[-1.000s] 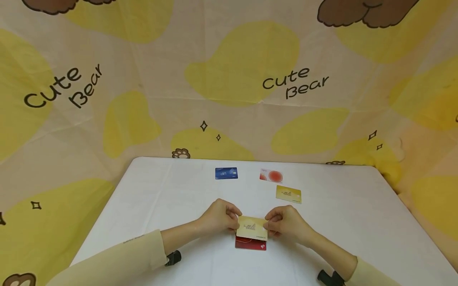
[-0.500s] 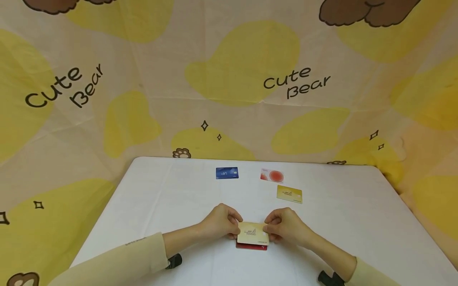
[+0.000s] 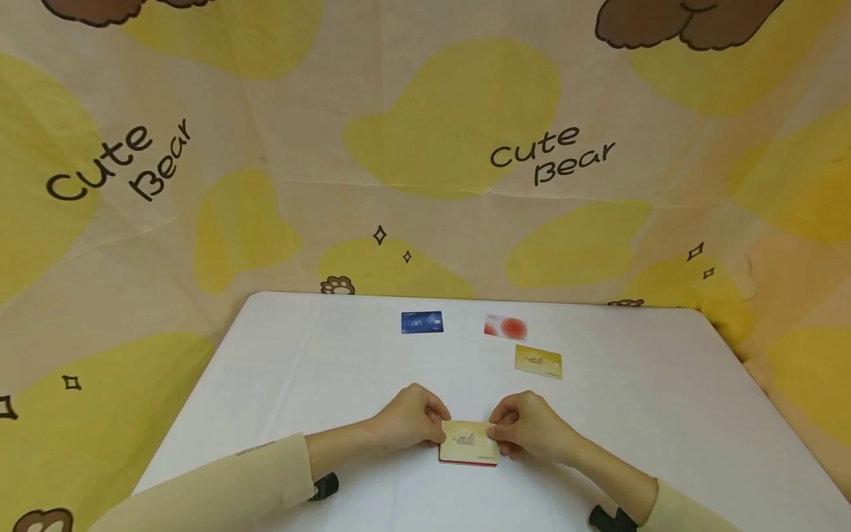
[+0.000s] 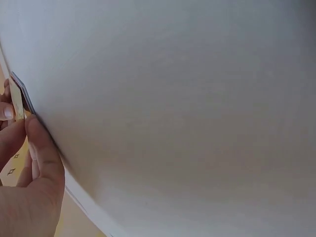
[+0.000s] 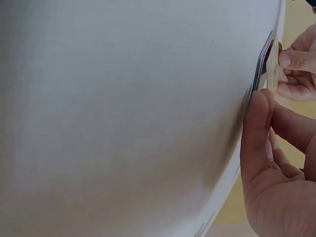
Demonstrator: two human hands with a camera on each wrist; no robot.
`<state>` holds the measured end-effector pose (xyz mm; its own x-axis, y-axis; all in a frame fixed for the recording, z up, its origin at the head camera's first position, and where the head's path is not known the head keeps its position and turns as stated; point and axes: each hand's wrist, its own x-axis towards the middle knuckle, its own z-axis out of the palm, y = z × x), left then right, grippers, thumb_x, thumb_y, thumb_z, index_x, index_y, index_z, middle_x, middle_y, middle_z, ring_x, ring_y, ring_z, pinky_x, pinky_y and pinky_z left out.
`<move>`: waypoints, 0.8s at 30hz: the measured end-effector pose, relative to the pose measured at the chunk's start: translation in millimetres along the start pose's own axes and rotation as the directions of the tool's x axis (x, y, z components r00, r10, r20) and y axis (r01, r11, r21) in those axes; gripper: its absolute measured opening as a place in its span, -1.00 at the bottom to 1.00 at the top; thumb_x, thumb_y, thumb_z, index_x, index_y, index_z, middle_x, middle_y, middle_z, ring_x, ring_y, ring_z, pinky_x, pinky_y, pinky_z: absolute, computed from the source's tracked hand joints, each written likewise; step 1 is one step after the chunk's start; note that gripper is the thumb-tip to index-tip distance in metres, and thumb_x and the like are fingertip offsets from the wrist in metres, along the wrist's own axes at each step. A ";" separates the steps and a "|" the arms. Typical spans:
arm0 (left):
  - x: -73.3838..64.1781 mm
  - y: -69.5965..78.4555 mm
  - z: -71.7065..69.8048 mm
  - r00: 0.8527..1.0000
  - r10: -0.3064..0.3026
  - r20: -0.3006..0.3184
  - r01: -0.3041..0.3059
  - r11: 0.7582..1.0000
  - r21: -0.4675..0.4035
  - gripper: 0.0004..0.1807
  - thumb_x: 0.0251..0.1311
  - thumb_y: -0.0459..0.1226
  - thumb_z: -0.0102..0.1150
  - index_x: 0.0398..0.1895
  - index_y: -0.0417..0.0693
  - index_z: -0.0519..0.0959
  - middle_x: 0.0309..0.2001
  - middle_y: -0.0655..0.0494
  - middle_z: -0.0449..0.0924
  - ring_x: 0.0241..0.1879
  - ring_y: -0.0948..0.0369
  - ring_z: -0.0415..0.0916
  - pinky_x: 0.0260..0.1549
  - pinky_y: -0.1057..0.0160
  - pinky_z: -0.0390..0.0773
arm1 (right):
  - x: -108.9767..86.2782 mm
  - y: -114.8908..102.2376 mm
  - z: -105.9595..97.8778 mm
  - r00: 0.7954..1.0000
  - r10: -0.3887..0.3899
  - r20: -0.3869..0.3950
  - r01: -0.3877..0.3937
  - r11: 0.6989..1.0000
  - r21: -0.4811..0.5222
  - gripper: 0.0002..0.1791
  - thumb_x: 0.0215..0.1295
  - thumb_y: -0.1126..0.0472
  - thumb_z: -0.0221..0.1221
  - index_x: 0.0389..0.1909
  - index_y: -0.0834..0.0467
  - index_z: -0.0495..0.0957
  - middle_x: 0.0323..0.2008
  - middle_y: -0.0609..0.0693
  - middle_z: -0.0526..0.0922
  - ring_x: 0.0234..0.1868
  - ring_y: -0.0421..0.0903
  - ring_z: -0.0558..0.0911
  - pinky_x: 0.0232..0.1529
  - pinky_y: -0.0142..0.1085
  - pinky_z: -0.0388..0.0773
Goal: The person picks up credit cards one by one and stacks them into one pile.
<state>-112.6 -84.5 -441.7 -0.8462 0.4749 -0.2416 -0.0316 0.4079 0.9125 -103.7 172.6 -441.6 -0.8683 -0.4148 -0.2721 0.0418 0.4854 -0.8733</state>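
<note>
A pale gold card (image 3: 468, 440) lies over a red card (image 3: 459, 463), of which only a thin strip along the near edge shows in the head view. My left hand (image 3: 410, 419) pinches the gold card at its left end between thumb and fingers. At the opposite end my right hand (image 3: 533, 428) pinches the same card, thumb on top. The right wrist view shows the gold card (image 5: 272, 64) tilted a little off the dark-edged stack (image 5: 260, 61) beneath it, the far side nearly meeting it. In the left wrist view the fingertips sit right at the stack's edge (image 4: 23, 91).
Farther back on the white table (image 3: 319, 369) lie a blue VIP card (image 3: 422, 322), a white card with red circles (image 3: 506, 326) and another gold card (image 3: 538, 361). A yellow patterned cloth (image 3: 425, 148) hangs behind the table.
Both hands have drawn the gold card toward the near side and down over the red card, covering nearly all of it. The three cards at the back stay put.
</note>
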 end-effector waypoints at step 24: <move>3.5 -0.3 1.4 0.999 -0.033 0.013 0.033 0.999 0.023 -0.76 -0.12 -0.66 0.33 -0.33 -0.34 0.72 -0.60 0.12 0.50 -0.58 0.28 0.43 -0.58 0.43 0.50 | 3.0 6.9 2.9 0.999 -0.032 0.015 0.033 0.996 -0.080 -0.91 0.31 0.34 0.39 -0.34 0.22 0.66 -0.56 -0.04 0.61 -0.60 -0.22 0.54 -0.58 -0.45 0.52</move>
<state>-114.8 -81.9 -443.2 -0.8375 0.4716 -0.2760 -0.0468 0.4413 0.8961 -104.6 172.5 -449.6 -0.8615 -0.4417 -0.2504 -0.0263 0.5314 -0.8467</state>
